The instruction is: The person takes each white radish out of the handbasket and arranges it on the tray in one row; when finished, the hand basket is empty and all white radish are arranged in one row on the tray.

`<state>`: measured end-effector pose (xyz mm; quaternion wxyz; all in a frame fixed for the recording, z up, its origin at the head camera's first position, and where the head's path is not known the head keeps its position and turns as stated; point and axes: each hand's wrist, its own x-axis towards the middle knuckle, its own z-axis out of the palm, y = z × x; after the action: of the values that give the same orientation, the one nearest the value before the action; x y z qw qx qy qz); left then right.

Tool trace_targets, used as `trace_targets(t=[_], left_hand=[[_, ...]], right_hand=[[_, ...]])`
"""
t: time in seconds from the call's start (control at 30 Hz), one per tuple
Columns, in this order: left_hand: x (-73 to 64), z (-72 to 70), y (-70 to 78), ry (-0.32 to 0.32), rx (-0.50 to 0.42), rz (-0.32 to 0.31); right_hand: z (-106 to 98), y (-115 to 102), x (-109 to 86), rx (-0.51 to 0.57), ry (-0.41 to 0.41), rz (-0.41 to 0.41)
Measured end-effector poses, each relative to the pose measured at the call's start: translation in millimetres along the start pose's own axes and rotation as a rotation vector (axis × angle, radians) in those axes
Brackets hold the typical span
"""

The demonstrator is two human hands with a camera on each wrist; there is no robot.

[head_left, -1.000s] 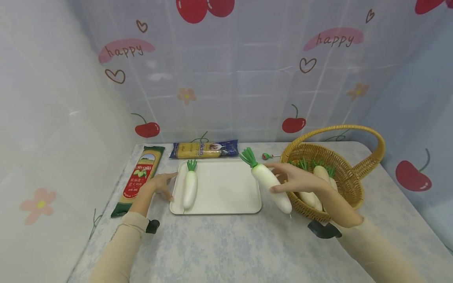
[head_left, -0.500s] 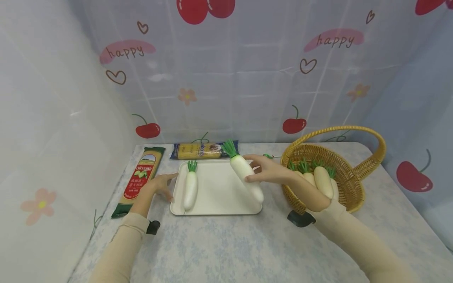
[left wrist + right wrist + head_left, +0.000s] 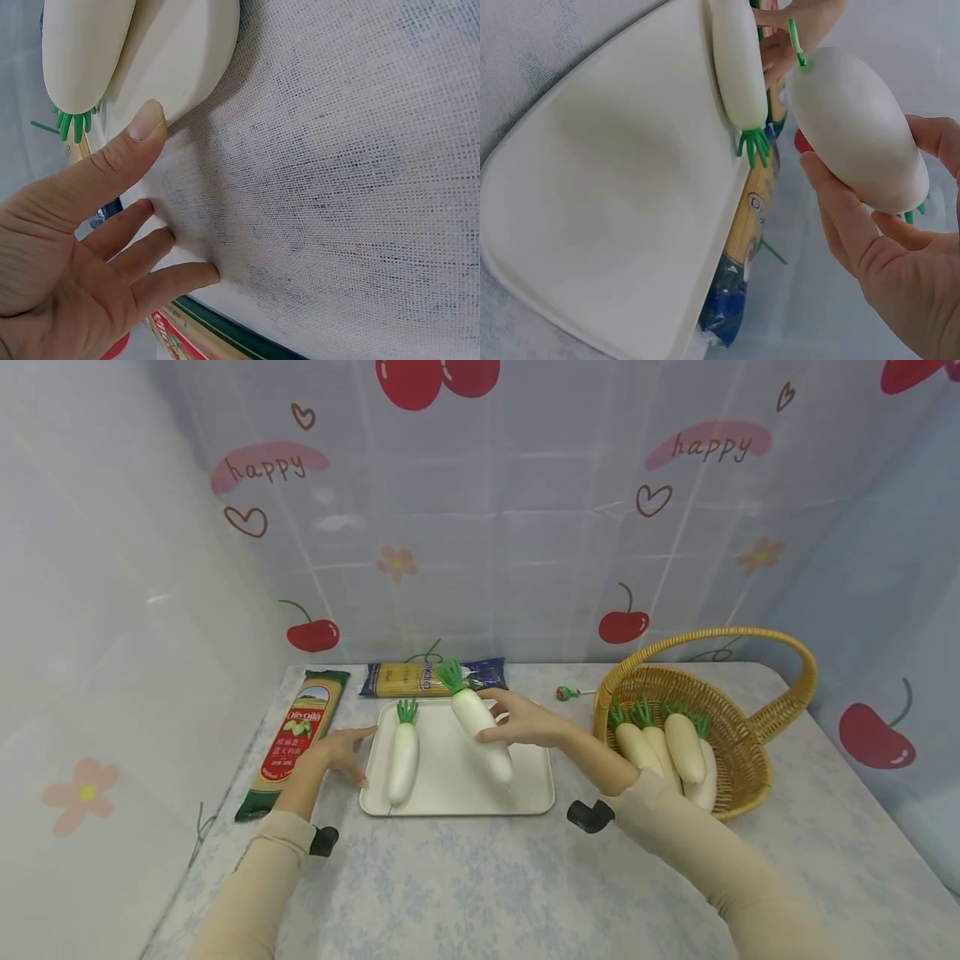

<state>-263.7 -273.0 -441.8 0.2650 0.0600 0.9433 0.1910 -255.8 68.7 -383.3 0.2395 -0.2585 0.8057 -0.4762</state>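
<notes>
My right hand [image 3: 525, 722] grips a white radish [image 3: 472, 713] with green leaves, thumb on the near side and fingers on the far side. The radish is tilted and held over the middle of the white tray [image 3: 442, 785]; the right wrist view shows its rounded body [image 3: 859, 127] between thumb and fingers. A second white radish [image 3: 404, 764] lies lengthwise along the tray's left side. At the tray's left edge rests my left hand [image 3: 341, 750], fingers spread and relaxed. In the left wrist view its thumb [image 3: 139, 135] is right at the tray's rim.
A wicker basket [image 3: 759, 768] with a tall handle stands at the right, holding several radishes [image 3: 684, 747]. A red-and-green pasta pack [image 3: 296, 735] lies left of the tray, a blue-and-yellow one [image 3: 405, 680] behind it. A small lollipop [image 3: 564, 692] lies near the basket.
My right hand has carried the radish leftward, from beside the basket to over the middle of the tray. The left hand has stayed at the tray's left edge.
</notes>
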Motion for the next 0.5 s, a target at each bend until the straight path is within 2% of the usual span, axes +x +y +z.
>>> trace_targets(t=[0.23,0.5], left_hand=[[0.9,0.1,-1.2,0.004,-0.002,0.015],[1.8,1.1,-1.9,0.004,-0.029,0.004]], right_hand=[[15.3,7.7,16.3,0.093,-0.005,0.034],[34.8,25.4,30.4,0.222,0.048,0.126]])
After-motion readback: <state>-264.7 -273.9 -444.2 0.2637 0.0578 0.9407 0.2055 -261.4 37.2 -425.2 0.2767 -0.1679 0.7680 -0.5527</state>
